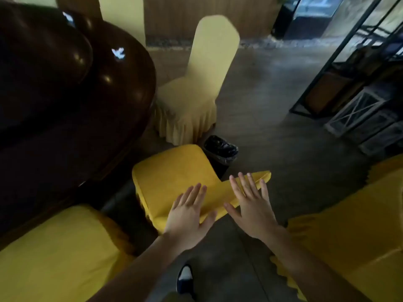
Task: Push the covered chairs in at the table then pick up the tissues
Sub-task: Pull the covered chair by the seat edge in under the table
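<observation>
A yellow-covered chair (172, 177) stands in front of me beside the dark round table (72, 118), its seat towards the table and its backrest top towards me. My left hand (188, 214) and my right hand (250, 205) hover flat, fingers spread, over the backrest top; whether they touch the cloth I cannot tell. A second yellow-covered chair (58, 256) sits at lower left against the table. A pale yellow-covered chair (196, 88) stands farther back by the table's edge. No tissues are visible.
A small bin lined with a black bag (221, 152) stands on the floor just behind the middle chair. More yellow cloth (351, 234) is at lower right. A black metal rack (349, 68) with crates stands at right. My shoe (185, 277) shows below.
</observation>
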